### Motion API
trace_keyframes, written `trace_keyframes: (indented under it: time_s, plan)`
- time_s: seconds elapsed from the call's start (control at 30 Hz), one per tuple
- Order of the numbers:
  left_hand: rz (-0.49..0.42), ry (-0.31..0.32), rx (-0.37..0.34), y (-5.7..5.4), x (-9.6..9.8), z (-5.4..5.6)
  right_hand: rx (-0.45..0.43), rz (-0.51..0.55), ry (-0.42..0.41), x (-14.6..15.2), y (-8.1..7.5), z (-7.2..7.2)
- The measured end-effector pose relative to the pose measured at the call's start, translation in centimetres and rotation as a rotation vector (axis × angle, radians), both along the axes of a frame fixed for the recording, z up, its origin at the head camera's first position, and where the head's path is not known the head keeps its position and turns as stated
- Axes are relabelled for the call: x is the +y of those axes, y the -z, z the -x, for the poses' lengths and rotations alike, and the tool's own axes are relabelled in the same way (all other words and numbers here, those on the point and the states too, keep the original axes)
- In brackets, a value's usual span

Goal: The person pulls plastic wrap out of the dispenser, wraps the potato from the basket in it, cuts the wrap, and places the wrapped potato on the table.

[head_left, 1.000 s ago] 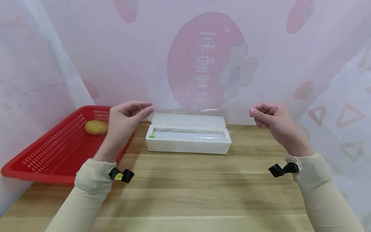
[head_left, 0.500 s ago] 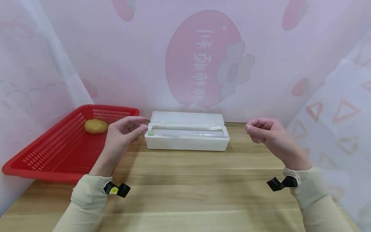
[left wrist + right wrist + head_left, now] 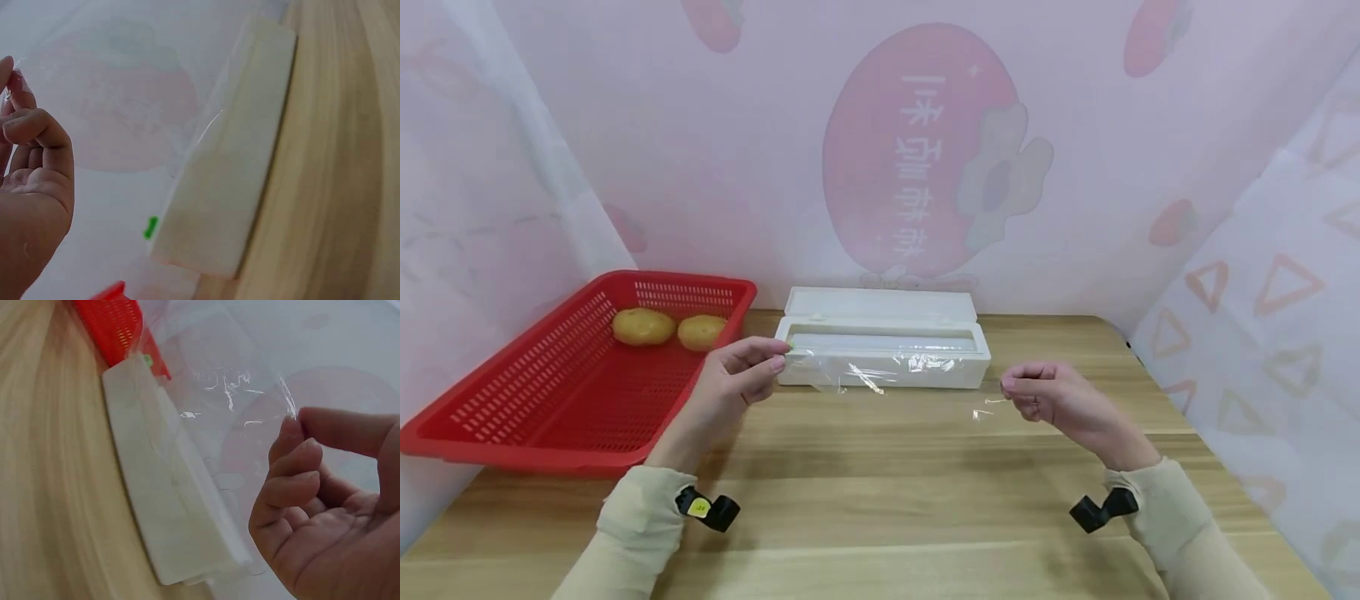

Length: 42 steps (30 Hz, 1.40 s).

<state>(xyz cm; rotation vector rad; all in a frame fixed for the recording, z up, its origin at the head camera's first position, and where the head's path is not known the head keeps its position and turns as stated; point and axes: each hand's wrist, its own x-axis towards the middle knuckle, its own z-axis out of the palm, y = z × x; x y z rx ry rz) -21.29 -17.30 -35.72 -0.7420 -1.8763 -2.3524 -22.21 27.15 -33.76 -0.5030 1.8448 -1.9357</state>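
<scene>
A sheet of clear cling film (image 3: 895, 379) stretches between both hands in front of a white cling film box (image 3: 880, 371). The left hand (image 3: 741, 375) pinches one corner of it between thumb and fingers, near the box's left end. At the other corner, the right hand (image 3: 1052, 404) pinches the film past the box's right end. In the right wrist view, glossy wrinkles of the film (image 3: 228, 394) run up to the thumb and fingertip. The box's lid (image 3: 880, 304) stands raised at the back, and a roll (image 3: 880, 342) lies inside. A small green tab (image 3: 150, 227) sits at the box's left end.
A red perforated basket (image 3: 587, 457) with two potatoes, one a left potato (image 3: 643, 327) and one a right potato (image 3: 702, 332), stands left of the box. The wooden table (image 3: 880, 508) ends at a pale printed curtain (image 3: 760, 167) behind and at the sides.
Both hands have come lower and nearer the body, drawing the film out over the box's front. The right hand has also moved left. A second potato now shows from behind the left hand.
</scene>
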Motion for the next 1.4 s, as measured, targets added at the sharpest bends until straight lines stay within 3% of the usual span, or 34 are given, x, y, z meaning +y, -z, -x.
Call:
trace_keyframes:
  time_s: [0.1,0.23,0.4,0.57,0.8,1.1,1.4]
  plan:
    - [0.031,0.033,-0.040,1.1,-0.1,0.3,-0.065,0.026,0.008,-0.3,1.2,0.1]
    - [0.145,0.111,-0.043,2.1,-0.8,0.0,-0.130,0.033,-0.021,-0.4,2.5,0.0]
    - [0.285,0.210,-0.070,2.7,-1.5,-0.7,-0.155,0.019,-0.032,-0.2,3.5,0.1]
    - [0.358,0.294,-0.082,2.9,-1.5,-1.2,-0.167,0.007,-0.032,-0.1,4.3,0.0]
    - [0.382,0.296,-0.060,2.9,-1.9,-2.2,-0.173,0.004,-0.045,0.1,5.2,-0.1]
    - [0.466,0.314,-0.057,3.3,-2.7,-3.2,-0.167,-0.026,-0.065,-0.2,5.1,-0.2]
    - [0.567,0.306,-0.107,3.5,-3.4,-3.7,-0.147,-0.109,-0.079,-0.8,5.0,-0.9]
